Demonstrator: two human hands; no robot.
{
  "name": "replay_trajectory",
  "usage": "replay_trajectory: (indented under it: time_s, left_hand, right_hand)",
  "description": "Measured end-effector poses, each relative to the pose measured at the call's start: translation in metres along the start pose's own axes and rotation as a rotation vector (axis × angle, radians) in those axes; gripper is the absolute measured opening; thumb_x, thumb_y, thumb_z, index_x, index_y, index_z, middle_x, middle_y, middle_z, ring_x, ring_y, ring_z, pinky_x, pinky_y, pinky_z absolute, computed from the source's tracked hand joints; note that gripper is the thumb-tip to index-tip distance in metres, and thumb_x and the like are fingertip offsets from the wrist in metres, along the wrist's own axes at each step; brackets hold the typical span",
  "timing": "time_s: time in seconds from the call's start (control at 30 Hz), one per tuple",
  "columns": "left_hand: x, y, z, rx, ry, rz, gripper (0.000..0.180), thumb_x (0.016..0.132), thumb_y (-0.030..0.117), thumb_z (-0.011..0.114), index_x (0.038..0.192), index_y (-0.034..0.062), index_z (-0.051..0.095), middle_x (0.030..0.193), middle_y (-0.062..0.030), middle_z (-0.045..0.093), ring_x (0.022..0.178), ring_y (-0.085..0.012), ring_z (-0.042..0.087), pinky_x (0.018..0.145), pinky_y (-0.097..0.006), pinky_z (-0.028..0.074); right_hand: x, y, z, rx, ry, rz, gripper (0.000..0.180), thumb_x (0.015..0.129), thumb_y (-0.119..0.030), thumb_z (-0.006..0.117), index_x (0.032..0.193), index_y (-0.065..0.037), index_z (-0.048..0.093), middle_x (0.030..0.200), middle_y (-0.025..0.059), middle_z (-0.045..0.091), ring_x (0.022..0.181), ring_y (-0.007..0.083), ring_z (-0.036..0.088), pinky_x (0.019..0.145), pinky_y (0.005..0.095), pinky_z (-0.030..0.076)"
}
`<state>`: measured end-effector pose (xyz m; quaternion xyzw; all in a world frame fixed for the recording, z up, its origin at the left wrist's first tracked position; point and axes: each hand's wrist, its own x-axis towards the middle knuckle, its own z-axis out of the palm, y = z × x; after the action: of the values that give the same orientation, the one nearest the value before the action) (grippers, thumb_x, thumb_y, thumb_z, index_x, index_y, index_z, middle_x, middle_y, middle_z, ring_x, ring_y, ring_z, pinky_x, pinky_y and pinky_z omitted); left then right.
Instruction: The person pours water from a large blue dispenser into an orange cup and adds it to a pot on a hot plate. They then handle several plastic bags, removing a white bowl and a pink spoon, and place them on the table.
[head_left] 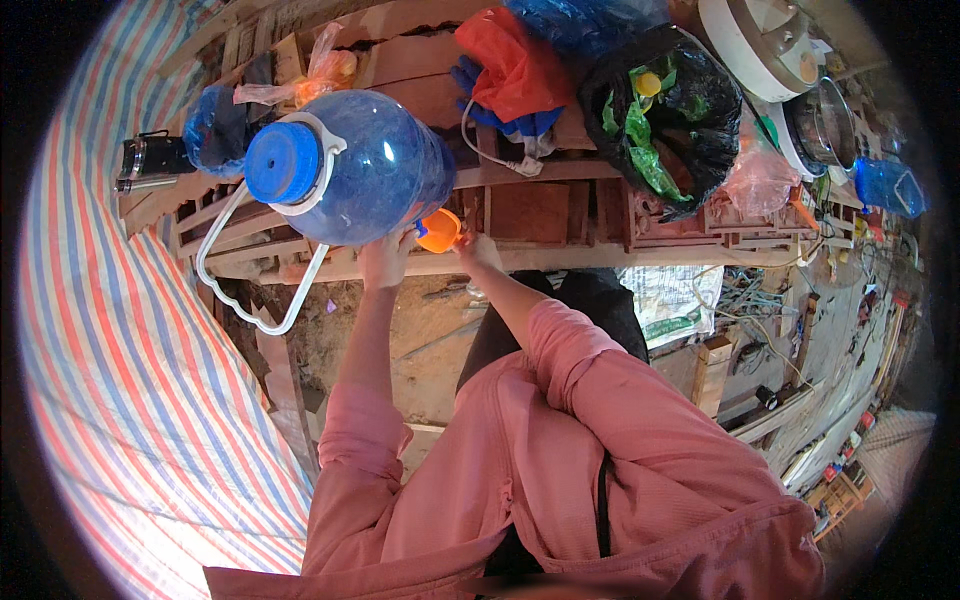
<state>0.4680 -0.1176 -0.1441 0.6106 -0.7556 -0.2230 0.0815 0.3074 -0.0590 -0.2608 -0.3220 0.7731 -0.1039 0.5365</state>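
Observation:
A large clear-blue water jug [385, 165] with a blue screw cap [283, 163] and a hanging white carry handle [285, 318] leans toward me on the wooden bench. My left hand [384, 262] is at the jug's lower side, fingers closed at a small blue part that looks like its tap; the jug hides some of them. Just right of that part, an orange cup [438, 231] is tilted with its mouth toward the jug. My right hand [478, 252] is closed on the cup's right end. Whether there is water in the cup, I cannot tell.
A black bin bag [610, 85] with green wrappers, a red bag [515, 65] and blue gloves [535, 122] lie along the bench. White appliances [765, 45] stand at the far right. Striped sheeting [140, 350] hangs at left. Cables and timber lie on the right.

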Motion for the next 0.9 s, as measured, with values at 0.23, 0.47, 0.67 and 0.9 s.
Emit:
replay_trajectory:
  time_s: [0.23,0.47,0.67,0.9]
  left_hand:
    - [0.0,0.009,-0.005,0.019,0.048,0.005,0.021,0.084,0.025,0.068,0.098,0.0087,0.072,0.093,-0.0119,0.069,0.09,-0.0316,0.064,0.08,-0.041,0.048]
    - [0.0,0.01,-0.005,0.06,0.026,-0.022,0.02,0.086,0.028,0.066,0.098,0.0129,0.073,0.091,-0.0106,0.07,0.087,-0.0308,0.065,0.077,-0.041,0.049]
    - [0.0,0.007,-0.003,0.065,0.049,0.007,0.02,0.087,0.031,0.065,0.099,0.0159,0.072,0.089,-0.0095,0.069,0.086,-0.031,0.066,0.076,-0.041,0.05]
    - [0.0,0.006,-0.002,0.088,0.015,-0.012,0.021,0.087,0.03,0.065,0.1,0.015,0.071,0.087,-0.0096,0.069,0.084,-0.0313,0.065,0.075,-0.043,0.049]
  right_hand:
    - [0.029,0.02,0.03,0.077,0.02,-0.06,0.032,0.087,-0.041,0.063,0.108,-0.016,0.068,0.104,0.0103,0.07,0.097,0.0298,0.068,0.08,0.0446,0.054]
    - [0.015,0.011,0.014,-0.008,-0.059,0.01,0.032,0.088,-0.04,0.063,0.109,-0.015,0.066,0.105,0.0093,0.07,0.098,0.0299,0.067,0.08,0.0435,0.054]
    - [0.036,0.035,0.044,0.065,0.103,-0.073,0.027,0.082,-0.031,0.074,0.089,-0.007,0.065,0.076,0.0049,0.066,0.07,0.019,0.063,0.063,0.0359,0.049]
    - [0.036,0.033,0.048,0.15,0.154,-0.067,0.026,0.082,-0.03,0.075,0.079,-0.007,0.064,0.072,0.0067,0.066,0.067,0.0217,0.064,0.062,0.0364,0.049]
